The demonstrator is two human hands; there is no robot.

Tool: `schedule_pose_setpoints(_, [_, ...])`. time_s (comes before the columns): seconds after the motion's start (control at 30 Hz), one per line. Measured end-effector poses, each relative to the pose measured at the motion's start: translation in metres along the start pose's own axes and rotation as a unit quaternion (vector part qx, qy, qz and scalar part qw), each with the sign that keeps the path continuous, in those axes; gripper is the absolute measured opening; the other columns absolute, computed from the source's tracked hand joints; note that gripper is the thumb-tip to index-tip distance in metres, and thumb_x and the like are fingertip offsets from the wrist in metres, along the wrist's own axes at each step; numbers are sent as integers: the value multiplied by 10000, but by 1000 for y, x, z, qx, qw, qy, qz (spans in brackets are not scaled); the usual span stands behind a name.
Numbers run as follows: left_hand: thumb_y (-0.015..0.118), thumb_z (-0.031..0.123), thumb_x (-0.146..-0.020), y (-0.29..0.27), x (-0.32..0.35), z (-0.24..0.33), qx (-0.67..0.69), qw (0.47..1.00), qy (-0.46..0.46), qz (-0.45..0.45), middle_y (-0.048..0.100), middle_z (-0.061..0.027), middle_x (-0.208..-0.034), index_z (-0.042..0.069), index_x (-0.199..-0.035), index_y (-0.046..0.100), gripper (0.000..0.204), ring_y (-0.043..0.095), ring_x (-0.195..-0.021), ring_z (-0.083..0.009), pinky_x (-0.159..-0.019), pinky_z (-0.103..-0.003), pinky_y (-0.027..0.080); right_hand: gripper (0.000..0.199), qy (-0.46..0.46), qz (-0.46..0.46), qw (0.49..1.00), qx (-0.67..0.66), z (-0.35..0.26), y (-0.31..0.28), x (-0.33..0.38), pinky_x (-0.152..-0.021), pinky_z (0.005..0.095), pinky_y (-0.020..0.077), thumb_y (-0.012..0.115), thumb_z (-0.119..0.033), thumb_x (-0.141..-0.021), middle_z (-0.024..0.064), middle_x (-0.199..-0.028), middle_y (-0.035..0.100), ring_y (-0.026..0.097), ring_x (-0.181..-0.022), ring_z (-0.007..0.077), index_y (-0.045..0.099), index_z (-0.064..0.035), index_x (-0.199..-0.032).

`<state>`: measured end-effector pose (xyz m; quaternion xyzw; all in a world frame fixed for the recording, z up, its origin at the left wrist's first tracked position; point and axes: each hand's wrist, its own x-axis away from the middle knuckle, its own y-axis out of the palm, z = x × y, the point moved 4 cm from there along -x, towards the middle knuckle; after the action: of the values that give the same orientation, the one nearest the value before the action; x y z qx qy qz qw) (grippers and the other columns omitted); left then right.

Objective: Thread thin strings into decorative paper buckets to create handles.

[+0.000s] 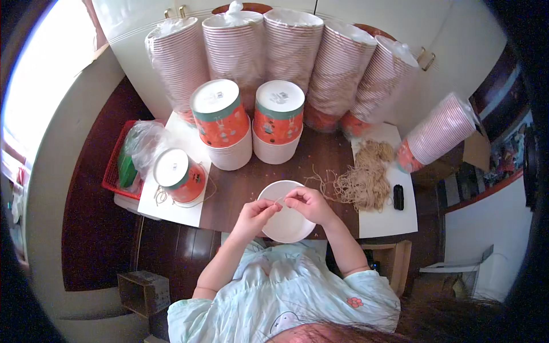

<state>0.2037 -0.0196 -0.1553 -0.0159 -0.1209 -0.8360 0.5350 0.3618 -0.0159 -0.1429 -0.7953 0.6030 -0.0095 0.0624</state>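
The left hand and right hand meet over a round white paper lid lying flat at the near edge of the dark wooden tabletop. Both sets of fingers are pinched shut on a thin tan string running left to right between them. A loose pile of tan strings lies just right. Upside-down orange paper cups stand behind, beside bagged cup stacks.

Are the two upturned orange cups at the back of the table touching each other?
Apart. The head view shows dark tabletop between the left orange cup and the right orange cup.
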Motion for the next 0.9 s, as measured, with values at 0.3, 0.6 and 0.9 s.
schedule_pose_setpoints(0.3, [665,127,-698,-26,15,7,-382,919,78,55,582,-77,-672,32,-755,646,112,567,-617,-174,-572,-270,461,250,67,-148,978,130,-3,18,3,-624,238,432,616,-225,-773,23,-797,564,516,-695,87,564,-28,-918])
schedule_pose_setpoints(0.6, [665,173,-650,-18,22,21,-551,795,243,68,549,-46,-639,84,-652,615,102,544,-619,-215,-541,-329,459,192,-22,-148,960,239,18,39,-13,-609,272,455,613,-231,-767,92,-730,612,588,-660,151,610,-71,-873])
schedule_pose_setpoints(0.9, [652,155,-699,-33,-5,6,-528,809,248,75,579,-58,-707,59,-733,613,109,558,-658,-209,-581,-295,463,151,-11,-70,970,231,40,35,-41,-597,317,473,587,-216,-751,90,-696,626,611,-629,224,636,-84,-806])
